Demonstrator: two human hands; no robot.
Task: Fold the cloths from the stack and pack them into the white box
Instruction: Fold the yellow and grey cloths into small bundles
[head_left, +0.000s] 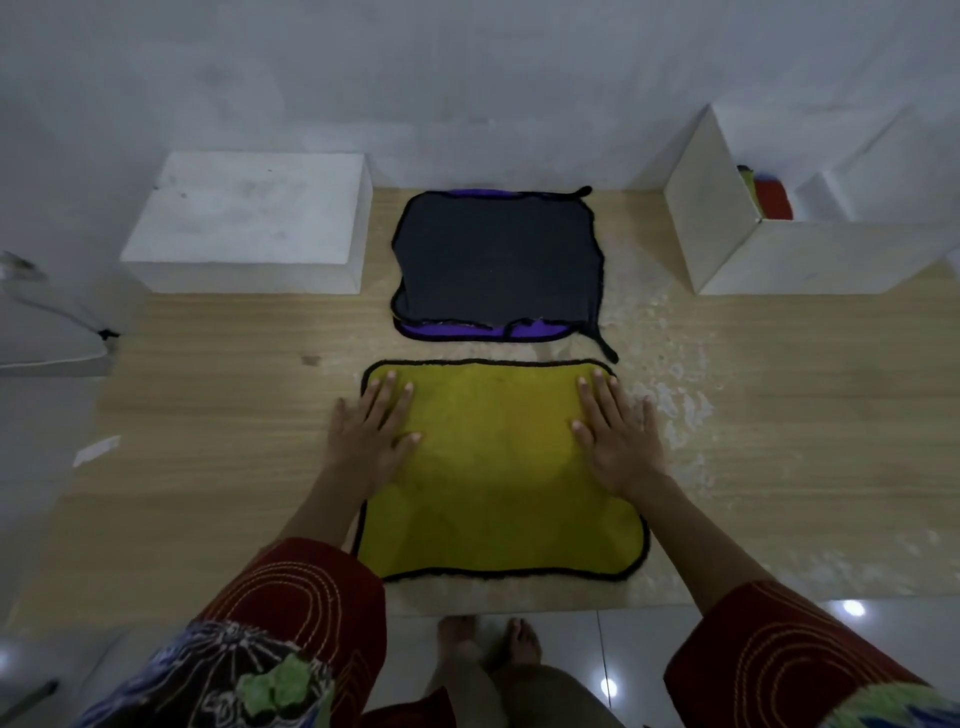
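A yellow cloth (498, 467) with a black hem lies spread flat on the wooden table, near the front edge. My left hand (371, 434) rests palm down on its left side, fingers apart. My right hand (615, 436) presses flat on its right side, also with fingers spread. Behind the yellow cloth lies the stack (496, 260): a dark grey cloth on top with a purple one showing under its edges. The open white box (779, 260) stands at the back right, and folded yellow and red cloths (769, 195) show inside it.
A closed white block (249, 223) sits at the back left against the wall. A scrap of white paper (96, 449) lies near the table's left edge. The table's surface is worn and pale right of the cloths. My bare feet (488, 644) stand on the tiled floor below.
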